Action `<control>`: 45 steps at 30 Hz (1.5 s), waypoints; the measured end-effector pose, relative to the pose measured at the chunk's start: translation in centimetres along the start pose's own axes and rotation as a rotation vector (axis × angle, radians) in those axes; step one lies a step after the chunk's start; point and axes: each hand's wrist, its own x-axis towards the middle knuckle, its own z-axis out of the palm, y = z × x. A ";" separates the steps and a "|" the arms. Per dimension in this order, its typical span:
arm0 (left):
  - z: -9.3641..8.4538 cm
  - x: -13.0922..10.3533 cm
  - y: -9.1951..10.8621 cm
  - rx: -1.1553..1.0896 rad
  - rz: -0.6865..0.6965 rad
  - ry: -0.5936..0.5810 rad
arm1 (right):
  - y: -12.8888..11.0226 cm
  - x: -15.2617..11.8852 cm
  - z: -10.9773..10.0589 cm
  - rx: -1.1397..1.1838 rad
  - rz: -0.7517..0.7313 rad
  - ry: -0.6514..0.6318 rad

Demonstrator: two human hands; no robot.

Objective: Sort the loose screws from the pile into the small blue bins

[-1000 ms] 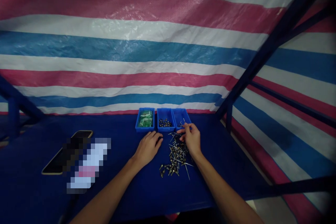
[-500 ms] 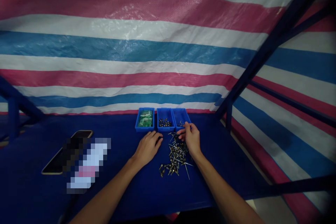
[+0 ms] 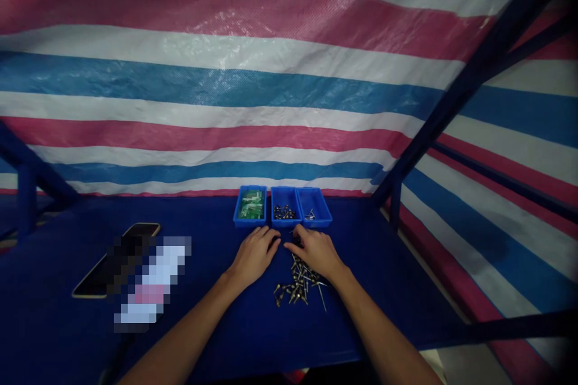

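On the blue table my left hand [image 3: 256, 254] rests with fingers bent and slightly apart, left of a loose pile of small metal pieces [image 3: 301, 281], and holds nothing visible. Over the pile's upper part lies my right hand [image 3: 318, 251], thumb and index finger apart, its other fingers partly hidden. Three blue bins stand just beyond my hands. The left bin [image 3: 236, 216] has green-and-white items in it, the middle bin [image 3: 286, 224] several small brassy pieces, and the right bin [image 3: 321, 204] a few thin metal pins.
A dark phone [image 3: 97, 271] lies at the left of the table [image 3: 217, 337], beside a pixelated light object [image 3: 153, 283]. Blue frame bars [image 3: 451, 96] rise on both sides, and a striped sheet [image 3: 226, 90] hangs behind.
My right hand has moved from the front of the right bin down and left onto the pile, palm now turned down. My left hand has stayed in place.
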 end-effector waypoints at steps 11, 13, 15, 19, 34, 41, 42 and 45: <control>-0.1 0.1 0.1 0.000 0.010 0.006 | 0.3 -0.2 -0.1 0.110 -0.081 0.002; -0.1 0.1 0.1 -0.005 0.013 0.008 | 0.3 -0.2 0.0 0.113 -0.089 0.004; -0.1 0.1 0.1 -0.007 0.010 0.002 | 0.4 -0.2 0.0 0.114 -0.096 0.003; 0.0 0.1 0.0 -0.004 0.003 0.005 | 0.3 -0.2 -0.1 0.126 -0.086 0.012; 0.0 0.1 0.0 -0.008 -0.001 0.000 | 0.4 0.0 0.2 0.106 -0.049 0.013; 0.0 0.1 0.0 -0.018 0.006 0.011 | 0.0 -0.2 -0.1 0.194 -0.088 0.021; -0.1 0.1 0.1 -0.017 0.005 0.010 | -0.1 -0.2 -0.1 0.219 -0.084 0.033; -0.1 0.1 0.1 -0.014 -0.002 0.004 | -0.4 -0.1 0.0 0.315 -0.065 0.076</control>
